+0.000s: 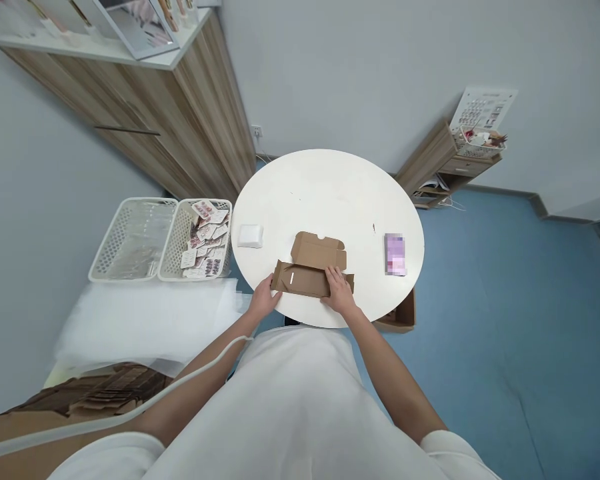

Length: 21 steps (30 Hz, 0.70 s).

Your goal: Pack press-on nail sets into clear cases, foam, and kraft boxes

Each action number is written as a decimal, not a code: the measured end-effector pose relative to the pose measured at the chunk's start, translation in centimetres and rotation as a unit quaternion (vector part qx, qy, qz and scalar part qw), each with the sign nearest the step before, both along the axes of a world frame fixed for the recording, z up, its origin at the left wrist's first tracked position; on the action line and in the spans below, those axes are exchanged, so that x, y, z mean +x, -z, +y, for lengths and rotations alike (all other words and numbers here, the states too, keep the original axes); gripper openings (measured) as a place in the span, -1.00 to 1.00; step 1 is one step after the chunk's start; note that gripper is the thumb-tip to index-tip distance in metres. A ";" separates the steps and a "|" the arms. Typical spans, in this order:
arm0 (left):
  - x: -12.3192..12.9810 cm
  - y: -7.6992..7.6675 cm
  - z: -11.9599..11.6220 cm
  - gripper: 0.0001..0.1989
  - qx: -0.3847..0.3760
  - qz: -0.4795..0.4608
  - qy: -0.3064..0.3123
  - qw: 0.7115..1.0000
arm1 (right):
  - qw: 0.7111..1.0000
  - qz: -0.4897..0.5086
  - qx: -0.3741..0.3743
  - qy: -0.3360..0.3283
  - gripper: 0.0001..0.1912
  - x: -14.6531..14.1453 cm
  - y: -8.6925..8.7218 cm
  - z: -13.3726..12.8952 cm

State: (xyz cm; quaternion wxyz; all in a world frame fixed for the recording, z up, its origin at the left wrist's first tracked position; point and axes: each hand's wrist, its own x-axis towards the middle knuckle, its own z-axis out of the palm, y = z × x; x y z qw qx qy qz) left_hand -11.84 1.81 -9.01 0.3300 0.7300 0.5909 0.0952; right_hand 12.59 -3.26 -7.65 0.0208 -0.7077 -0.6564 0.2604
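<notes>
A brown cardboard box (307, 281), partly folded, lies on the white oval table (320, 190) near its front edge. Its lid panel (317, 251) is raised away from me, with side flaps and a small notch on the far edge. A short white strip (292, 278) shows inside the left part of the tray. At the left end, my left hand (264, 298) is closed on the corner, thumb along the front. My right hand (339, 291) grips the right part, fingers over the inside and thumb at the front wall.
On the table are a white packet (251, 236) at left and a purple pixelated stack (395, 255) at right. Left of it stand white baskets, one with printed cards (207, 240), one with clear sleeves (137, 243). Below lie translucent sheets (145, 320) and flat cardboard (115, 393).
</notes>
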 end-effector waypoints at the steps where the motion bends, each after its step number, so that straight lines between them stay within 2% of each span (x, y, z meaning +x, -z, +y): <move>1: 0.3 0.0 0.3 -0.48 -0.010 -0.014 -0.009 1.000 | 1.000 0.007 -0.002 0.000 -0.02 -0.1 0.0 -0.1; 5: 1.6 -0.4 1.5 -0.61 -0.053 -0.011 -0.053 0.997 | 1.000 0.024 -0.003 0.001 0.00 -0.1 0.0 -0.4; 8: 2.2 -1.0 1.5 -0.67 -0.052 -0.021 -0.029 0.998 | 0.999 0.034 0.004 0.004 -0.01 -0.5 0.0 -0.4; 10: 2.5 -1.6 1.1 -0.63 -0.045 -0.026 -0.009 0.999 | 0.999 0.040 0.005 0.007 -0.02 -0.9 0.1 -0.3; 13: 2.9 -2.0 0.4 -0.46 -0.047 -0.021 -0.001 0.999 | 0.999 0.040 0.006 0.020 0.00 -1.7 0.3 -0.4; 18: 2.5 -1.6 0.8 -0.65 -0.083 0.017 0.018 0.996 | 0.999 0.047 0.006 -0.001 0.03 -2.2 0.7 -0.9; 21: 2.2 -1.1 1.4 -0.67 -0.088 0.036 0.034 0.995 | 0.998 0.053 0.007 -0.020 0.07 -1.9 0.8 -1.3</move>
